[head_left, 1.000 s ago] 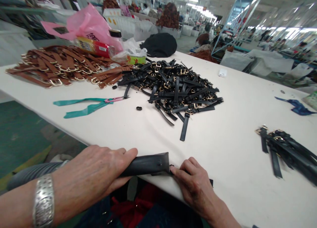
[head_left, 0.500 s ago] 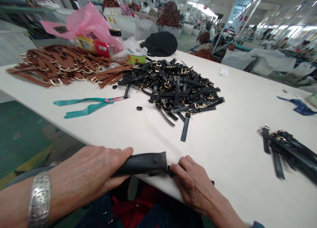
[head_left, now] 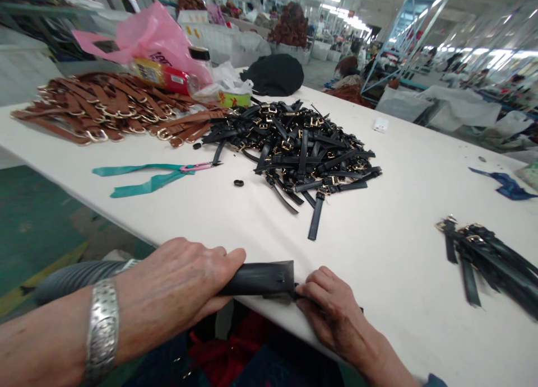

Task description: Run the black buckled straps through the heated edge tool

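My left hand, with a silver cuff at its wrist, is wrapped round a black hose nozzle over the table's front edge. A ribbed grey hose shows behind that wrist. Right at the nozzle's flat mouth, my right hand pinches a black strap; most of it is hidden by the fingers. Beyond both hands lies a heap of black buckled straps. A bundle of longer black straps rests at the right.
Brown buckled straps are piled at the far left beside a pink plastic bag and a red-labelled jar. Pink snips with teal ribbon lie nearer. A black cloth bundle and a white box sit farther back.
My left hand and the nozzle have shifted right, closer to the right hand. More of the ribbed hose shows behind the wrist. My right hand has barely moved.
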`<state>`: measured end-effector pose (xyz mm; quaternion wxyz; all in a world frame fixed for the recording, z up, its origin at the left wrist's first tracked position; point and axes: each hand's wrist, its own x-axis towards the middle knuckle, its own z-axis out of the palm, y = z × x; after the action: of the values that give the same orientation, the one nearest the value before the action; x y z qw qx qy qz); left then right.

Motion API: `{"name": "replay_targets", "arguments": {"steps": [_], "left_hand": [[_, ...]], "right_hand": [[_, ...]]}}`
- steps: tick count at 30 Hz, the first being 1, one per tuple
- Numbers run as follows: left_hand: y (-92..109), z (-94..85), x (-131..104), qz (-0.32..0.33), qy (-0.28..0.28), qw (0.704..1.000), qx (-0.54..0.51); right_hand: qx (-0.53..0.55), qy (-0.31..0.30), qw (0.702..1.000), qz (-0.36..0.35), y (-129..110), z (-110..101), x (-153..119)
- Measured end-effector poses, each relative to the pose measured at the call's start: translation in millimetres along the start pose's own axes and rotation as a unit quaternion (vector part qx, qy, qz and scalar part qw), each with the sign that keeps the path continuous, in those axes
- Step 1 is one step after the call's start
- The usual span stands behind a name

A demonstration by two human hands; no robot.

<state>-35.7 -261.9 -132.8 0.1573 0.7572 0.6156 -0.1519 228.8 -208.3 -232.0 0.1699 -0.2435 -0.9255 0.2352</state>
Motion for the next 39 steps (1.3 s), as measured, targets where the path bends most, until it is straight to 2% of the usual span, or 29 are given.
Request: {"name": "replay_targets", "arguments": {"steps": [4,10,14,20,23,27,32,35,39], "left_hand": [[3,1.6,4,0.01,0.016,1.0,-0.002],[-14,21.9,-5,-0.01,0.021,0.997,-0.071],[-19,23.9,-14,-0.031,0.05,0.997,-0.049],[0,10.7,-4,-0.009,0.028,0.999,-0.032],[6,11.2,5,0.005,0.038,0.998,-0.045],[-5,21.9,4,-0.016,0.055,0.996,-0.071],[-23,28.0,-14,-0.044,0.039,0.997,-0.053],[-15,28.1,-19,-0.043,0.039,0.997,-0.043],[3,27.9,-10,-0.032,0.023,0.997,-0.064]], "right_hand": [[0.02,0.021,1.0,0.001,2,2,-2],[0.04,0.033,0.999,-0.001,3,4,-2],[0.047,0.036,0.998,0.001,4,3,-1],[0.058,0.034,0.998,0.013,6,3,-3],[0.061,0.049,0.997,0.028,6,4,-4],[0.067,0.067,0.995,0.034,8,6,-6],[0.077,0.071,0.994,0.042,10,8,-6],[0.073,0.074,0.993,0.047,10,8,-5],[0.063,0.08,0.994,0.048,7,6,-5]]}}
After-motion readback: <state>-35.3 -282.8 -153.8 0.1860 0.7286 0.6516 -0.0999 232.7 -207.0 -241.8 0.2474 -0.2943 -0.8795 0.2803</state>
